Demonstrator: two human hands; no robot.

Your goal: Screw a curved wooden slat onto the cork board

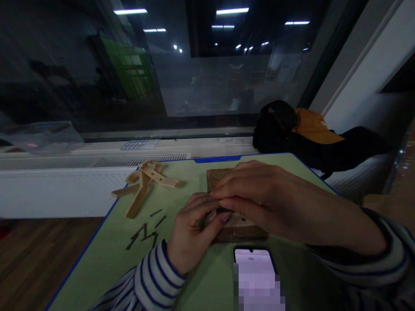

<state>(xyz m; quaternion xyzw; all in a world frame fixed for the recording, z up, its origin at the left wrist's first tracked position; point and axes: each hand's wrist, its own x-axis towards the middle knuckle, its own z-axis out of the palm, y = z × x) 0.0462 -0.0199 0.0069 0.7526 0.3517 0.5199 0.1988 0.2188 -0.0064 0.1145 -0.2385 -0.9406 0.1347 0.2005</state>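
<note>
phone (256,276) lies nearest on the bench (106,259). both hands meet over a board (217,177): left hand (191,233) and right hand (259,198) pinch a small part, mostly hidden. wooden strips (145,183) and nails (144,233) lie unused at left, so much assembly seems left.

Both forearms came in low from the near side, each in a striped sleeve pushed just short of the wrist. The left hand (191,233) sat with its knuckles up and its fingers curled inward, fingertips meeting those of the other hand. The right hand (269,198) reached across from the right, palm down and fingers stretched long and close together, lying partly over the left fingertips.
</note>
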